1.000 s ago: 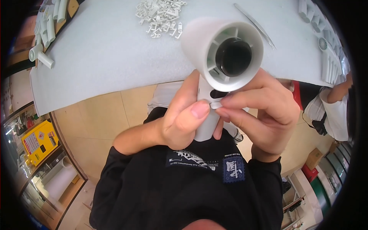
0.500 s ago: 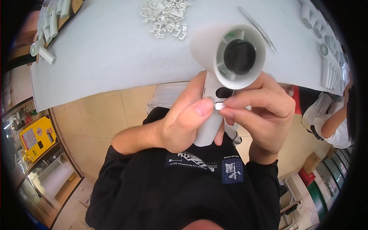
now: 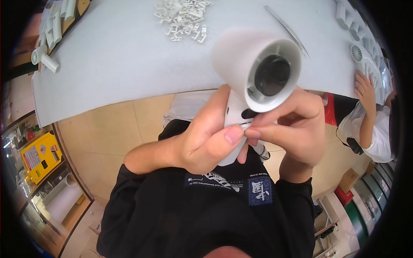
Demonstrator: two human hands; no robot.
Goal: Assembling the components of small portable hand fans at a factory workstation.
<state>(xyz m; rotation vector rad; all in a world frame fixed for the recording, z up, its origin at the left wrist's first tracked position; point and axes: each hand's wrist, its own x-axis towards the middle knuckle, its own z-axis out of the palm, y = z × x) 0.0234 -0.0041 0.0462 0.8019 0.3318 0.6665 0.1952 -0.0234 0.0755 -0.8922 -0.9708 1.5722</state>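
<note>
A white hair dryer housing is held up in front of me, its round open end with a dark disc inside turned up and to the right. My left hand is closed around its handle, thumb lying across the front. With thumb and forefinger pinched, my right hand holds a small white plastic piece against the handle, just below a dark oval opening. My left thumb tip is right beside that piece. The fingers cover most of it, so I cannot tell whether it sits in a slot.
On the white-covered table lie a heap of small white plastic parts and metal tweezers. More white housings lie at the far left and along the right edge. A co-worker's hand reaches in at right.
The housing has tilted, its open end turning slightly rightward and down. The small piece has moved a little lower and is more covered by my fingers. The co-worker's hand has come up to the table.
</note>
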